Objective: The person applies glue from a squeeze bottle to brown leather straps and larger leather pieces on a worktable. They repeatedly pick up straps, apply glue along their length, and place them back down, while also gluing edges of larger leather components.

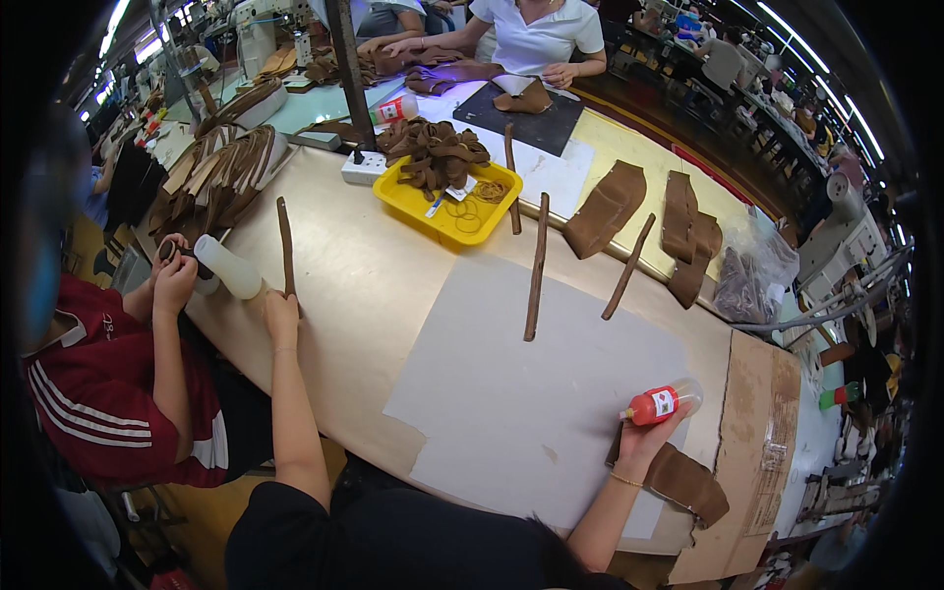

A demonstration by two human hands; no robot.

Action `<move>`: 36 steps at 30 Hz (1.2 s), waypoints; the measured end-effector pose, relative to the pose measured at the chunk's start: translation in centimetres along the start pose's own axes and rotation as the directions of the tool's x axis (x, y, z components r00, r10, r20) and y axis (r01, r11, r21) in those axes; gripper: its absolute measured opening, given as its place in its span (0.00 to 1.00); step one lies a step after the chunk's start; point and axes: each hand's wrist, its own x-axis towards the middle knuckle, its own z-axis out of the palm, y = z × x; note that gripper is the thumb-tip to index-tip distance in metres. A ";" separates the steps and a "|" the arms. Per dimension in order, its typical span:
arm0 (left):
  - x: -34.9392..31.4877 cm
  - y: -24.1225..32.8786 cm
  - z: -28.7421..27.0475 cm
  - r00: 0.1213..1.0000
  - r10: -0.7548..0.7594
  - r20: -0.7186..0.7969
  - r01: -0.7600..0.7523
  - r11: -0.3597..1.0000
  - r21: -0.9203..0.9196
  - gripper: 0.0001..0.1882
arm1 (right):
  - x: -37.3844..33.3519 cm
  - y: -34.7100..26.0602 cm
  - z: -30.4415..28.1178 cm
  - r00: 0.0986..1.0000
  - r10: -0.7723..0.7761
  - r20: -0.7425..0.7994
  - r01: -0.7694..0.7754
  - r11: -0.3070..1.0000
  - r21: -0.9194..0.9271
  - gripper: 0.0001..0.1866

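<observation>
My right hand [641, 445] is wrapped round a clear squeeze bottle [665, 403] of red liquid with a white label, held tilted above the grey sheet [531, 393]. Under that wrist lies a curved brown leather piece [688, 484]. Out to the left, my left hand [282, 320] pinches the near end of a narrow brown leather strip [285, 246] on the tabletop. Two similar narrow strips lie apart from my hands: one strip [536, 270] reaches onto the grey sheet, and a shorter strip [628, 267] rests to its right.
A yellow tray [393, 202] holds bundled brown strips and rubber bands. Beside my left hand stands a whitish bottle [231, 268], near a co-worker in a maroon shirt [108, 393]. Wide brown pieces [610, 208] lie at the far edge. Cardboard [752, 433] covers the right side.
</observation>
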 end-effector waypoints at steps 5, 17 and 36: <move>-0.1 2.4 -1.8 0.952 -0.138 0.274 0.142 0.990 0.005 0.11 | -0.1 -0.3 0.0 1.000 -0.008 -0.011 0.008 1.000 0.020 0.35; -2.2 3.3 -3.7 0.995 -0.042 0.096 0.086 0.850 -0.520 0.09 | 0.2 0.2 0.0 1.000 0.011 -0.003 -0.011 1.000 0.026 0.34; -16.3 20.3 -19.4 0.170 0.977 0.130 0.928 -0.115 -0.354 0.28 | 0.4 -0.1 -0.8 0.997 0.070 0.043 -0.075 0.991 0.115 0.31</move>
